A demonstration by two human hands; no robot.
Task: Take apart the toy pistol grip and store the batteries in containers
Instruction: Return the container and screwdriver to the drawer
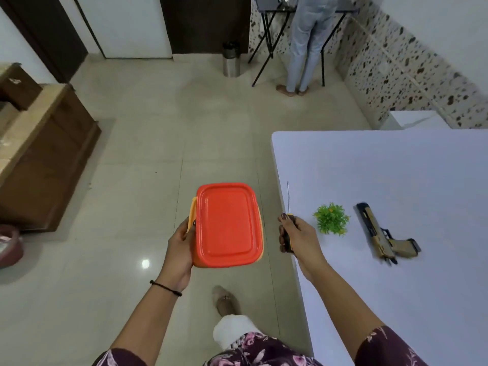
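My left hand grips the left side of an orange container with a red lid, held in the air over the floor, left of the table. My right hand grips the yellow-and-black handle of a screwdriver, whose thin shaft points away from me over the table's left edge. The tan and black toy pistol lies on its side on the white table, well to the right of my right hand. No batteries are visible.
A small green artificial plant stands on the table between my right hand and the pistol. A person stands at a folding table far back. A steel bin and a wooden cabinet stand on the floor.
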